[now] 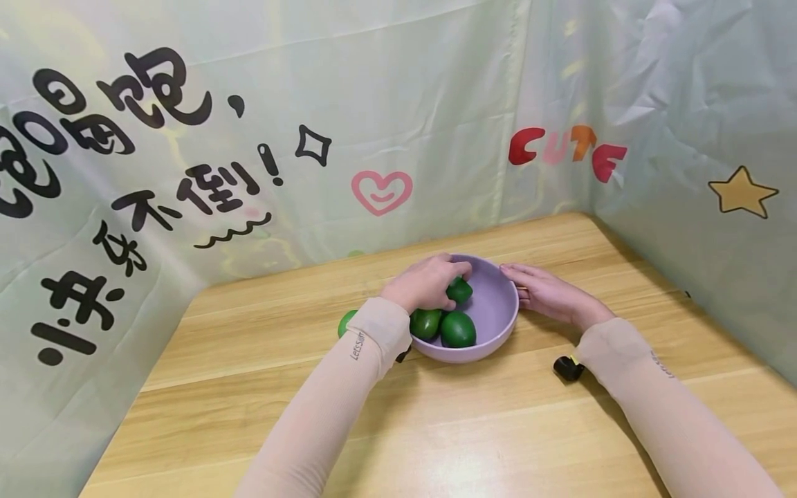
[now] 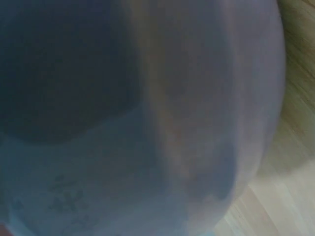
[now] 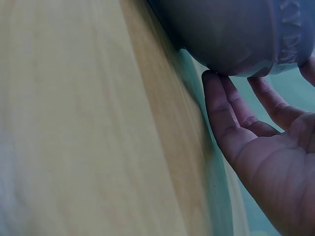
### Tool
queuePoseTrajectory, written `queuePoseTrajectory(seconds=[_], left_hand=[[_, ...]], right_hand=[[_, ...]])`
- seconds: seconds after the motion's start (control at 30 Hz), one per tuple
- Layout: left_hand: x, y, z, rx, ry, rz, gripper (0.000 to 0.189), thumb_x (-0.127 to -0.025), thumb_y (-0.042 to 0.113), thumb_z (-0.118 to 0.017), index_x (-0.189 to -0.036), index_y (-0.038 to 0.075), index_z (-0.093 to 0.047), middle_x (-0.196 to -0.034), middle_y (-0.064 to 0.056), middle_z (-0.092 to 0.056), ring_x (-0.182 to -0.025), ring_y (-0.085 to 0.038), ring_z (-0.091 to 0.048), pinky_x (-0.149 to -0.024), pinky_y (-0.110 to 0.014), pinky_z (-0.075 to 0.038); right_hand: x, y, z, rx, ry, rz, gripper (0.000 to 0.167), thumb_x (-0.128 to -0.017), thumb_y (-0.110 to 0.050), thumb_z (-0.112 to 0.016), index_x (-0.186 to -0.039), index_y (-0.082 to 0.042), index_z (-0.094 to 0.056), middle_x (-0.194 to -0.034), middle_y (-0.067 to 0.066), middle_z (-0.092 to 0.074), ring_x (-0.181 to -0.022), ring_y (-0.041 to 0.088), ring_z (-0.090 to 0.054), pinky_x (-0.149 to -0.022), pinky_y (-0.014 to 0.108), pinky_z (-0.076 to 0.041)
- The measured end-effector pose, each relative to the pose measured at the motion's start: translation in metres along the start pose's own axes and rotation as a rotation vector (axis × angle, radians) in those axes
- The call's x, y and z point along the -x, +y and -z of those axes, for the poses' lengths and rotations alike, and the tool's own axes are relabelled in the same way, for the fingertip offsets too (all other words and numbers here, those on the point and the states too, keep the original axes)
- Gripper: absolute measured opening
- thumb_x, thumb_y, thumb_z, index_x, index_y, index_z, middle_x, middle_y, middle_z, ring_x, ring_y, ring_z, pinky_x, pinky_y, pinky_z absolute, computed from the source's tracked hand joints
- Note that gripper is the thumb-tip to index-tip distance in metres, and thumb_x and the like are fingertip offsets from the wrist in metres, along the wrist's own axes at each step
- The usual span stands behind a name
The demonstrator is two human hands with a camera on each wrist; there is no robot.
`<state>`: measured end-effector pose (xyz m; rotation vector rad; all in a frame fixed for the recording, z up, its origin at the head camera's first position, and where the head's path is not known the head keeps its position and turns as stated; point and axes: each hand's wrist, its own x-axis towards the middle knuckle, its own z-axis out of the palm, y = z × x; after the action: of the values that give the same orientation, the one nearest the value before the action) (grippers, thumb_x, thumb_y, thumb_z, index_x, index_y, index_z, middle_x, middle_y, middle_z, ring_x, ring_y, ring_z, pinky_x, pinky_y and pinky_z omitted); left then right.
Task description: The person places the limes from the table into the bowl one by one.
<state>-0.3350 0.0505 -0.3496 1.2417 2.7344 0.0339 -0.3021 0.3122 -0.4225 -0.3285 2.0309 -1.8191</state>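
A light purple bowl [image 1: 492, 304] stands on the table between both hands. My left hand [image 1: 423, 282] reaches over its left rim, with fingers and thumb around a small dark green fruit [image 1: 460, 290] inside. Two larger green fruits, one glossy [image 1: 426, 324] and one dark and rounded [image 1: 458, 329], lie in the front of the bowl. My right hand [image 1: 548, 294] touches the bowl's right side with its fingers extended. In the right wrist view, fingertips [image 3: 211, 78] meet the bowl's outer wall [image 3: 236, 39], which carries raised lettering. The left wrist view is mostly a dark, blurred bowl wall.
A brighter green fruit [image 1: 347, 323] sits on the table left of the bowl, partly behind the left forearm. A small black object [image 1: 568, 369] is at the right wrist's cuff. Printed cloth walls [image 1: 436, 159] border the wooden table [image 1: 473, 429] at the back and sides.
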Motion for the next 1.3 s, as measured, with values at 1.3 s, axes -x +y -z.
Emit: queuePoseTrajectory(seconds=[1.3], left_hand=[[0.067, -0.013, 0.023, 0.162, 0.236, -0.018, 0.045, -0.100, 0.026, -0.077, -0.143, 0.020, -0.064, -0.133, -0.006, -0.062, -0.115, -0.023, -0.064, -0.104, -0.039, -0.056]], right_hand=[[-0.001, 0.002, 0.000, 0.015, -0.006, -0.015, 0.076, -0.118, -0.045, -0.032, -0.168, 0.008, -0.011, -0.174, 0.032, -0.020, -0.156, 0.038, -0.041, -0.113, 0.025, -0.049]])
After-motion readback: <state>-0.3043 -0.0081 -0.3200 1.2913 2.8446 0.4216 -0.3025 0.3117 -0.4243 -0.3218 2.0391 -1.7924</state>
